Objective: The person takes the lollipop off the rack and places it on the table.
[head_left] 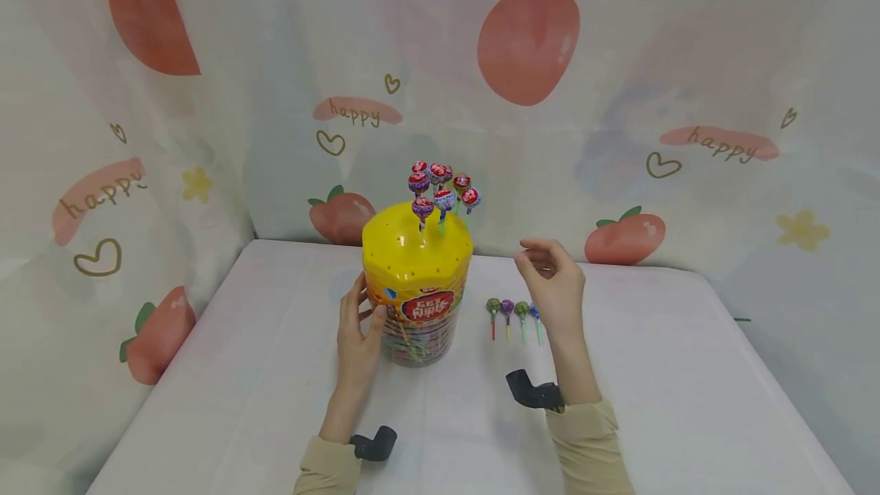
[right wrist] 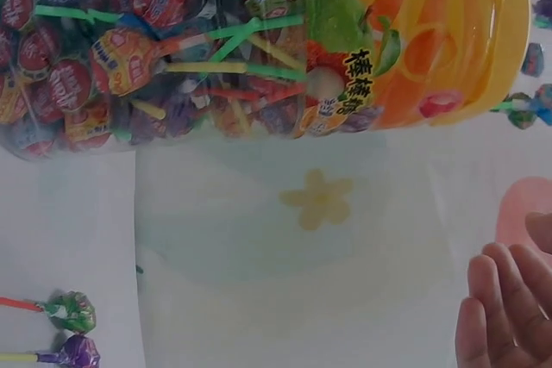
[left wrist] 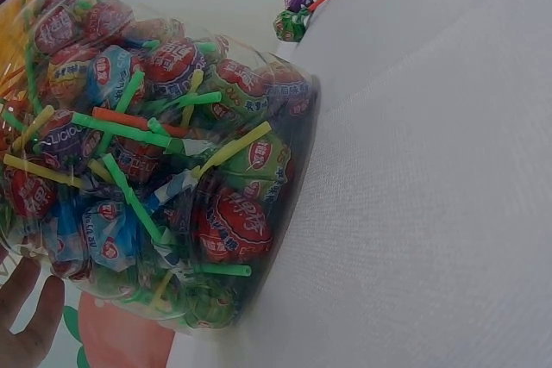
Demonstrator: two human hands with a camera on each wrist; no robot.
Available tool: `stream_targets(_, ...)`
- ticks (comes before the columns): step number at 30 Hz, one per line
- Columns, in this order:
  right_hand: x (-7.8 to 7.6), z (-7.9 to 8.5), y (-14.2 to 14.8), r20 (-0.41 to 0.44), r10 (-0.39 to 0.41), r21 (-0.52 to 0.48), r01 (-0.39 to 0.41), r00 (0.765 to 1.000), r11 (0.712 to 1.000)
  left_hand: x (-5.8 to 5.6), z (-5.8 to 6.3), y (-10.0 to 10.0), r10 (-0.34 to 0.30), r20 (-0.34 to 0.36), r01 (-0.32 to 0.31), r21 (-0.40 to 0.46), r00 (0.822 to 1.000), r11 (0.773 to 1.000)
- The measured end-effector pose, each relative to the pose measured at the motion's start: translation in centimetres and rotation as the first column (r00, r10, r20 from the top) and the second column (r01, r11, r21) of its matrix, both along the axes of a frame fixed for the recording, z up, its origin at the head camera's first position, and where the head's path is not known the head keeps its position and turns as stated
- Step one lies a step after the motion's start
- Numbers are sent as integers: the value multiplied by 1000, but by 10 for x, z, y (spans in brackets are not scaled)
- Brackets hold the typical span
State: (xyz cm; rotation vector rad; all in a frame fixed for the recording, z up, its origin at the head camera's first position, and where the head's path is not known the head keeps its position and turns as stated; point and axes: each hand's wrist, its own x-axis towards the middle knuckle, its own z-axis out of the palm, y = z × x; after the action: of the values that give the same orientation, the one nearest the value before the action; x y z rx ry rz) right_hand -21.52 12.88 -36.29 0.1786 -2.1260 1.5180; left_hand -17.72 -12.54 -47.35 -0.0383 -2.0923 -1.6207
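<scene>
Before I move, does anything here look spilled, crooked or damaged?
Nothing looks spilled or damaged. The tub stands upright, its yellow lid on, and four loose lollipops lie in a row on the table. Only mildly uneven: the inserted lollipops bunch toward the lid's far side, while holes nearer you are unfilled.

Left hand [head_left: 359,338] holding the side of a candy jar [head_left: 421,327], yellow lid [head_left: 406,254] on top, lollipops [head_left: 444,201] standing in the lid, right hand [head_left: 560,292] raised nearby, four loose lollipops [head_left: 508,308] on a white table [head_left: 660,388]
</scene>
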Motion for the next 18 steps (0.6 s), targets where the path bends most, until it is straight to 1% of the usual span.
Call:
stream_targets(4, -1, 10, -9, -6, 23, 19, -23, 1000, 1000, 0, 0, 0, -3, 0, 3, 4, 1000, 1000)
stream_targets(10, -7, 25, -25, -42, 65, 49, -63, 997, 997, -1, 1, 0, -2, -5, 2, 6, 1000, 1000)
stream_targets(18, -14, 39, -41, -33, 124, 51, -123, 992, 991, 0, 2, 0, 0, 4, 0, 0, 1000, 1000)
